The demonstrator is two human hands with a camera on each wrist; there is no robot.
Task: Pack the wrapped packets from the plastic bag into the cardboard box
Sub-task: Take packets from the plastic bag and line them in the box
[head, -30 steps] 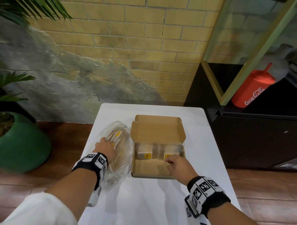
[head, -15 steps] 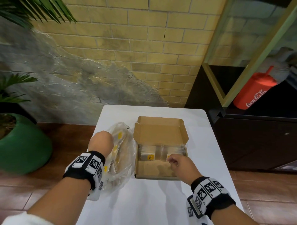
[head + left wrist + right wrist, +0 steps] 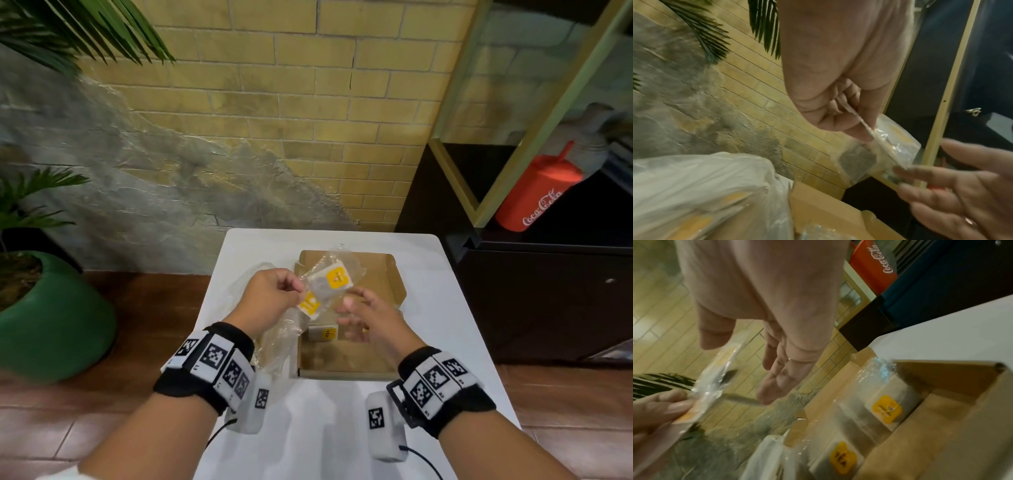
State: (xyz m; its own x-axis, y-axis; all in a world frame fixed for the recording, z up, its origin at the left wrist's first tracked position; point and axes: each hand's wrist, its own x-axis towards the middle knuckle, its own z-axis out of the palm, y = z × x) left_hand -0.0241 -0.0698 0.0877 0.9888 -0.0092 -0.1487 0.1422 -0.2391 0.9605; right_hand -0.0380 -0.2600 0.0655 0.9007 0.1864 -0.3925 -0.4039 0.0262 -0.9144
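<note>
My left hand pinches the edge of a clear-wrapped packet with yellow labels and holds it in the air above the open cardboard box. In the left wrist view, thumb and finger grip the packet by its wrap. My right hand is open with fingers spread just right of the packet, its fingertips at the packet's lower corner. Two more wrapped packets with yellow tea labels lie side by side in the box. The plastic bag lies left of the box, partly under my left wrist.
The box and bag sit on a small white table against a brick wall. A dark cabinet with a red Coca-Cola cup stands to the right. A green plant pot is on the floor at left.
My left hand left the plastic bag with a packet and carried it right, above the box. My right hand rose out of the box and opened toward the packet.
</note>
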